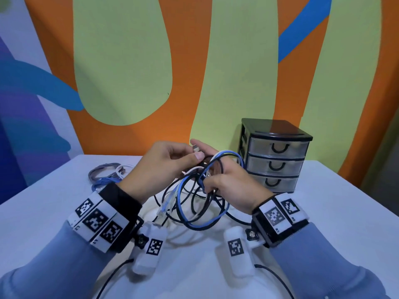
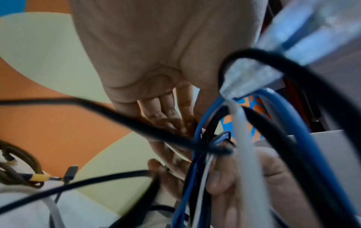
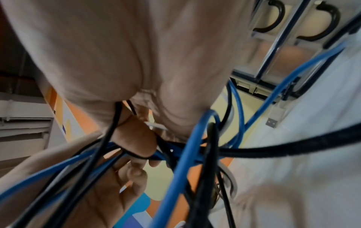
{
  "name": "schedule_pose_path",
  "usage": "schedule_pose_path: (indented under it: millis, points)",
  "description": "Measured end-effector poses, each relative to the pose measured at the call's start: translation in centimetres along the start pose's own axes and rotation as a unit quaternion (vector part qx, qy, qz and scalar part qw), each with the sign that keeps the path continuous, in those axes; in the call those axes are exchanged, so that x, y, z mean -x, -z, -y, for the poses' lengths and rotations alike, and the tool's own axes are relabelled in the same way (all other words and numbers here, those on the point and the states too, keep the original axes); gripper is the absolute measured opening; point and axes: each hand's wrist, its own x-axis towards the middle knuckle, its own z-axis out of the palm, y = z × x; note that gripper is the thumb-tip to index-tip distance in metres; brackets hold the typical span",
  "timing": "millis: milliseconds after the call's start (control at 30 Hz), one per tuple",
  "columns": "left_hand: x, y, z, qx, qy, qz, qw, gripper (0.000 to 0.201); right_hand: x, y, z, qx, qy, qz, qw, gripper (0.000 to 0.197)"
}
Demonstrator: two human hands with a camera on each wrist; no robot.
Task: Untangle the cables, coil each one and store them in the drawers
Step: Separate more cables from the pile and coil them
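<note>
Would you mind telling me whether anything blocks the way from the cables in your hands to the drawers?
Nothing visible does: the tangle hangs just left of the drawers, with only bare table around them. All three drawers are closed, though.

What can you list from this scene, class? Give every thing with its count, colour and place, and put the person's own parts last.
Tangled bundle of cables: one bundle, blue, black and white strands, held above the table's middle.
Silver USB plug: one, pinched at the bundle's top.
Loose cables on the table: a few, grey, white and blue, far left of the bundle.
Small plastic drawer unit: one, black frame, three clear closed drawers, right of the bundle.
White table: one, under everything.
Painted wall: orange, green and blue, behind.
Wrist bands with printed markers: both wrists, black and white.
Hands: left hand pinches the plug; right hand grips the bundle.
</note>
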Motion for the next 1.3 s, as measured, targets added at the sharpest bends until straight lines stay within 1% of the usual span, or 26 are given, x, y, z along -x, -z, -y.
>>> schedule_pose_path:
  millis: [67,100,167,200,233,267,333,400,500,533,600,667,767,833,867,933,1000,1033,1067,1100,1133,1167,1233,1267,1300]
  points:
    - [0.0,0.3,0.0,0.01,0.003,-0.005,1.0,0.015,0.0,0.3,0.2,0.002,-0.004,-0.027,1.0,0.091]
    - [0.1,0.5,0.0,0.025,0.008,0.003,1.0,0.011,0.0,0.5,0.3,0.004,-0.001,-0.032,0.999,0.084]
    - [0.2,0.9,-0.1,0.057,0.023,0.031,0.998,0.024,0.0,0.6,0.5,0.009,0.011,-0.021,1.0,0.072]
    - [0.1,1.0,-0.1,0.075,0.031,0.041,0.996,0.031,0.1,0.6,0.6,0.018,0.016,-0.019,1.0,0.062]
    - [0.0,1.1,-0.2,0.096,0.034,0.037,0.994,0.034,0.1,0.6,0.6,0.029,0.016,-0.027,0.999,0.05]
    - [0.0,1.2,-0.4,0.119,0.034,0.021,0.992,0.036,0.2,0.6,0.6,0.032,0.015,-0.034,0.999,0.04]
    - [-0.1,1.3,-0.7,0.14,0.03,-0.039,0.989,0.036,0.3,0.5,0.8,0.029,0.005,-0.039,0.999,0.029]
    - [-0.2,1.3,-0.7,0.109,0.003,-0.106,0.988,0.037,0.4,0.4,1.0,0.03,0.003,-0.037,0.999,0.017]
    - [-0.4,1.0,-0.7,0.029,-0.051,-0.183,0.981,0.039,0.3,0.6,1.0,0.053,0.019,-0.045,0.997,0.004]
    - [-0.4,1.0,-0.7,0.03,-0.061,-0.208,0.976,0.036,0.3,0.6,0.9,0.057,0.023,-0.044,0.997,0.007]
    - [-0.5,1.2,-0.9,0.053,-0.067,-0.242,0.967,0.025,0.6,0.6,0.9,0.04,0.024,-0.029,0.999,0.021]
    - [-0.5,1.4,-1.2,0.085,-0.045,-0.242,0.965,0.019,0.9,0.4,1.2,0.024,0.01,0.001,1.0,0.026]
    - [-0.7,1.8,-1.2,0.154,0.017,-0.226,0.962,0.024,0.9,-0.4,1.6,-0.004,-0.034,0.038,0.999,0.034]
    - [-0.9,2.2,-1.3,0.172,0.033,-0.223,0.959,0.027,1.0,-0.5,1.7,-0.005,-0.027,0.048,0.998,0.03]
    - [-0.9,2.4,-1.4,0.165,0.033,-0.224,0.96,0.027,1.1,-0.4,1.7,0.015,-0.013,0.053,0.998,0.027]
    - [-0.8,2.8,-1.7,0.133,0.026,-0.237,0.962,0.026,1.5,-0.3,1.9,0.066,0.011,0.076,0.995,0.018]
    - [-0.6,3.2,-2.1,0.116,0.015,-0.263,0.958,0.024,1.5,-0.2,2.1,0.09,0.009,0.082,0.993,0.005]
    - [-0.4,3.4,-2.3,0.106,0.007,-0.278,0.955,0.024,1.3,-0.2,2.0,0.109,0.011,0.08,0.991,0.011]
    - [-0.4,3.7,-2.5,0.083,-0.009,-0.292,0.953,0.024,1.2,-0.2,2.0,0.134,0.016,0.08,0.988,0.023]
    - [-0.2,3.9,-2.6,0.041,-0.031,-0.304,0.951,0.025,1.1,-0.2,2.0,0.151,0.021,0.08,0.985,0.032]
    - [0.0,4.2,-2.7,-0.019,-0.057,-0.317,0.947,0.025,1.1,0.0,1.9,0.152,0.02,0.074,0.985,0.038]
    - [0.3,4.6,-2.7,-0.089,-0.081,-0.33,0.936,0.026,1.1,0.3,2.0,0.153,0.014,0.066,0.986,0.04]
    - [0.9,5.4,-2.5,-0.21,-0.108,-0.363,0.901,0.025,1.0,1.4,1.7,0.182,-0.006,0.029,0.983,0.035]
    - [1.0,5.8,-2.4,-0.234,-0.113,-0.373,0.891,0.026,0.9,2.0,1.4,0.201,-0.012,0.007,0.98,0.029]
    - [0.9,6.2,-2.1,-0.232,-0.109,-0.377,0.89,0.026,0.8,2.4,1.1,0.212,-0.017,-0.015,0.977,0.024]
